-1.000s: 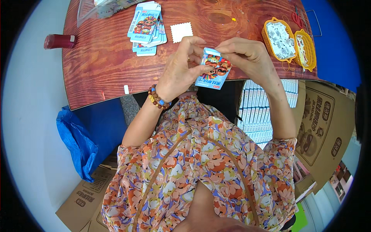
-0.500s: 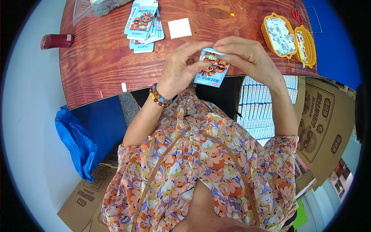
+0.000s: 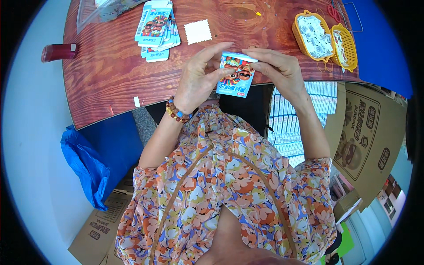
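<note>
Between my two hands, over the table's near edge, is a small light-blue carton [image 3: 237, 79] printed with cartoon figures. My left hand [image 3: 201, 75] grips its left side, thumb across the printed front; the fingers behind are partly hidden. At the carton's top right corner, my right hand [image 3: 278, 70] pinches the flap end between thumb and fingers. Whether that top end is fully closed I cannot tell. Farther left on the table lies a fanned stack of similar flat cartons [image 3: 154, 28]. A white square card with scalloped edges [image 3: 198, 32] rests beyond my left hand.
Two yellow baskets [image 3: 344, 48] stand at the right, the larger holding small white packets [image 3: 314, 37]. Red-handled scissors [image 3: 334, 14] lie behind them. A dark red jar [image 3: 59, 53] sits at the left edge. Below right, an open box holds rows of packed cartons [image 3: 293, 119].
My left thumb has shifted slightly up the carton's front, and the carton is held a little more upright. The whole view has drifted slightly; both hands keep their hold.
</note>
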`<action>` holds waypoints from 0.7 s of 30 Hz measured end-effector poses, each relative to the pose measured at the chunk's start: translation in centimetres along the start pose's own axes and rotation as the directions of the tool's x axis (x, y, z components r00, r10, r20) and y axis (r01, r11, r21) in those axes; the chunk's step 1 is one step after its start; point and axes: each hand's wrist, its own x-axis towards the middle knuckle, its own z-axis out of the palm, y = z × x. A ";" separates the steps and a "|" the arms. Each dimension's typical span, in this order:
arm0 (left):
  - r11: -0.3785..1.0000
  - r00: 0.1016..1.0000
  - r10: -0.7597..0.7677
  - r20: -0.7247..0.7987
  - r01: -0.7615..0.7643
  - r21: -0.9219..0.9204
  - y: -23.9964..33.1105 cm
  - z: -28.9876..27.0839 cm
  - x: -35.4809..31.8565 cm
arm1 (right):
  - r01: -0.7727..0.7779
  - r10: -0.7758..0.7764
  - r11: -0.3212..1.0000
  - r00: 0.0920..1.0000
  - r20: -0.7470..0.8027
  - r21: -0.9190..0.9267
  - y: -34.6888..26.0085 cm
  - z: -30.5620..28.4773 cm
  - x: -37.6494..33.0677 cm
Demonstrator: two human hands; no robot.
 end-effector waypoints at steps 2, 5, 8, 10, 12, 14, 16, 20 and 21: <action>1.000 1.000 0.029 -0.011 -0.029 0.010 -0.1 0.1 0.1 | 0.033 -0.033 0.999 0.999 0.012 -0.017 0.0 -0.3 0.0; 0.978 0.985 0.167 0.030 -0.170 0.122 -0.3 -0.1 0.2 | -0.088 0.085 0.970 0.996 0.024 0.228 -0.1 -0.9 0.0; 0.971 0.989 0.136 0.062 -0.145 0.187 0.0 -0.1 0.4 | -0.142 0.135 0.962 0.990 0.047 0.233 0.0 -1.1 0.0; 0.983 0.991 0.094 0.100 -0.108 0.148 0.3 -0.2 0.5 | -0.137 0.133 0.971 0.991 0.033 0.193 0.0 -1.0 0.0; 0.982 0.992 0.068 0.105 -0.085 0.170 0.6 -0.2 0.6 | -0.140 0.138 0.979 0.990 0.022 0.150 -0.3 -1.0 0.0; 0.979 0.993 0.042 0.108 -0.062 0.193 0.6 -0.1 0.6 | -0.142 0.141 0.984 0.990 0.013 0.106 -0.5 -0.7 -0.1; 0.992 0.997 0.063 0.053 -0.069 0.110 0.2 0.2 0.5 | -0.059 0.061 0.996 0.998 -0.024 0.064 -0.6 -0.3 -0.2; 0.997 0.997 0.069 0.041 -0.069 0.016 -0.3 0.5 0.5 | 0.037 -0.030 0.993 0.998 -0.060 0.109 -0.9 0.4 -0.7; 0.998 0.999 0.020 0.038 -0.017 -0.065 -0.2 0.6 0.5 | -0.003 0.016 0.990 0.996 -0.090 0.143 -1.1 1.0 -1.1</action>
